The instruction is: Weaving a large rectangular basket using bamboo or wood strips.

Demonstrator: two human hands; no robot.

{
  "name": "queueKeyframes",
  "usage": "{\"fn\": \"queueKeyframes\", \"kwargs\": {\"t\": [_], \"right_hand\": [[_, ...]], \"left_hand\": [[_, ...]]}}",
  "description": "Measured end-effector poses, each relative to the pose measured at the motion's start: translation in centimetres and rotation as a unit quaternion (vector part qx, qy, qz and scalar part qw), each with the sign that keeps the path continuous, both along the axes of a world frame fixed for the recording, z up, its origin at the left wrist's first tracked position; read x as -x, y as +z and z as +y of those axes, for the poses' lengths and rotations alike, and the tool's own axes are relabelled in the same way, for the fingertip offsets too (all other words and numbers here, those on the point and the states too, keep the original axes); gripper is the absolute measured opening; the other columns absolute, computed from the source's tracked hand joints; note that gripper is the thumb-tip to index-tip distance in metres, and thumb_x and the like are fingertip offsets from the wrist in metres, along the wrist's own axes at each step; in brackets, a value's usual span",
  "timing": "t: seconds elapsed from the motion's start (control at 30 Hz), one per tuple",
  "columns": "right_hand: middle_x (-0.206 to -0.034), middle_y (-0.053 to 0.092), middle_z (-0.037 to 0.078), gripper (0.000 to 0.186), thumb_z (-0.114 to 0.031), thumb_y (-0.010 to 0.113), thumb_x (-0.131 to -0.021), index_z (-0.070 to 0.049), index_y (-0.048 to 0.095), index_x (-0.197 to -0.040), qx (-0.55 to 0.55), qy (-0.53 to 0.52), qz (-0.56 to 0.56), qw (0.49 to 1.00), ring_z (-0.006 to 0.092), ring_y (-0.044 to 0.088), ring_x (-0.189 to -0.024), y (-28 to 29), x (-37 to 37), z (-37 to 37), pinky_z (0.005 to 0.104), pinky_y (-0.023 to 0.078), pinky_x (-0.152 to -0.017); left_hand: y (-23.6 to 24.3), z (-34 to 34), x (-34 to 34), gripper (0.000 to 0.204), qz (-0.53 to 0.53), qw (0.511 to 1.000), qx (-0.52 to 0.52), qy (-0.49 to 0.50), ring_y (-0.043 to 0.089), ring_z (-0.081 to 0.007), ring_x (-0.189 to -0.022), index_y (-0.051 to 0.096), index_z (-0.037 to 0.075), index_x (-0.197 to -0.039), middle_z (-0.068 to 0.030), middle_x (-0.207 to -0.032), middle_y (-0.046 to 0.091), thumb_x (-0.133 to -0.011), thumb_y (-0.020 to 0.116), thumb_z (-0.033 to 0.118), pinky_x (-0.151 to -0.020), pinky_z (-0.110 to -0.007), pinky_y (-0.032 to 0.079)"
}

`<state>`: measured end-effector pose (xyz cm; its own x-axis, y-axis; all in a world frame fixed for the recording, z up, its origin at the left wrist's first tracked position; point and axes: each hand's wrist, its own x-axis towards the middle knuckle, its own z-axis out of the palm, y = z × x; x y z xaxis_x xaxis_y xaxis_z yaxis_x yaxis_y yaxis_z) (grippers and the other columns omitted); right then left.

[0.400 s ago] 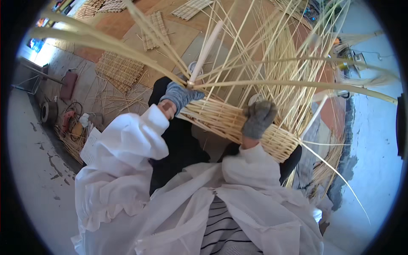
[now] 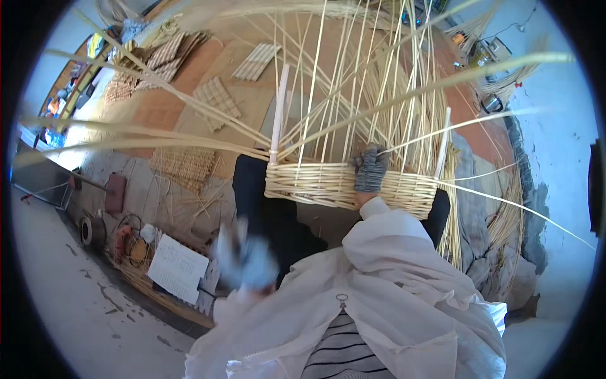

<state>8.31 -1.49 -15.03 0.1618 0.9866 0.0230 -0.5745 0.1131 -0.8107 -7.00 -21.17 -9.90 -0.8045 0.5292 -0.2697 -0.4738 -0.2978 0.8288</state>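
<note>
A half-woven wicker basket [image 2: 309,183] lies across my knees, with long loose canes rising and fanning out from its top edge. My right hand [image 2: 369,169], in a grey knit glove, has its fingers wrapped over that edge right of the middle. Two thick pale corner rods [image 2: 279,114] stand up from the basket's ends, and several canes spread sideways from the left one. My left hand [image 2: 243,256], in a glove too, is apart from the basket, low beside my left thigh. Motion smears it, so its fingers and anything in them cannot be made out.
Woven panels [image 2: 184,165] and cane scraps lie on the floor at left and ahead. A written paper sheet [image 2: 178,268] rests near my left hand, beside a reddish power tool [image 2: 123,242]. Bundled canes [image 2: 502,208] lie along the right wall, with a kettle [image 2: 491,103] farther back.
My left hand has let go of the basket's left corner and dropped down toward my left thigh. The basket has levelled out. My right hand keeps its hold on the edge.
</note>
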Motion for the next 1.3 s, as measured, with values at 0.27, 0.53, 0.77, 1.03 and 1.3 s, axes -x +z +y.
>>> {"fn": "queueKeyframes", "kwargs": {"t": [0.27, 0.53, 0.77, 1.03, 1.3], "right_hand": [[-0.056, 0.038, 0.002, 0.018, -0.021, 0.048, -0.086, -0.009, 0.037, -0.078, 0.002, -0.046, -0.003, 0.999, 0.0125, 0.036, -0.042, -0.3, 1.4, -1.1, 0.0282, 0.037, -0.04], [-0.063, 0.046, 0.005, 0.014, -0.018, 0.042, -0.087, -0.008, 0.041, -0.078, -0.138, -0.044, -0.375, 0.916, 0.0199, 0.049, -0.052, -1.1, 3.1, -1.6, 0.0349, 0.042, -0.046], [-0.052, 0.04, 0.001, 0.013, -0.016, 0.05, -0.084, -0.01, 0.04, -0.076, 0.046, 0.045, 0.109, 0.992, 0.0162, 0.041, -0.041, 0.8, -1.3, -1.2, 0.0306, 0.044, -0.044], [-0.073, 0.05, 0.005, 0.011, 0.002, 0.05, -0.08, -0.007, 0.046, -0.084, -0.052, 0.039, -0.07, 0.995, 0.0184, 0.051, -0.068, -0.4, -5.8, -1.4, 0.0376, 0.049, -0.071], [-0.11, 0.05, 0.02, 0.044, -0.025, 0.057, -0.074, -0.001, 0.047, -0.11, -0.205, 0.206, -0.603, 0.743, 0.0314, 0.051, -0.098, 6.8, -2.0, 15.4, 0.0371, 0.04, -0.084]], "left_hand": [[-4.8, 10.9, 1.3, 0.022, 0.663, 0.695, 0.229, -0.156, 0.057, -0.0306, -0.073, 0.055, 0.005, -0.086, -0.0161, -0.078, 0.059, -0.085, 0.043, 0.023, -0.062, -0.039, 0.045], [-12.9, 15.3, 7.8, 0.034, 0.758, 0.596, 0.002, -0.264, 0.055, -0.0351, -0.086, 0.058, 0.002, -0.091, -0.0188, -0.091, 0.059, -0.081, 0.044, 0.032, -0.081, -0.04, 0.041], [-4.7, 16.4, 1.4, 0.022, 0.689, 0.545, 0.371, -0.302, 0.059, -0.0295, -0.076, 0.055, 0.002, -0.086, -0.0145, -0.081, 0.062, -0.08, 0.043, 0.019, -0.066, -0.04, 0.047], [-4.2, 19.5, 0.3, 0.065, 0.633, 0.447, 0.304, -0.554, 0.055, -0.036, -0.089, 0.059, 0.0, -0.093, -0.0213, -0.091, 0.059, -0.073, 0.044, 0.059, -0.08, -0.039, 0.041], [-0.5, 16.8, -3.2, 0.052, 0.578, 0.6, 0.411, -0.37, 0.058, -0.0326, -0.081, 0.064, 0.006, -0.084, -0.017, -0.084, 0.061, -0.076, 0.044, 0.053, -0.073, -0.041, 0.044]]}}
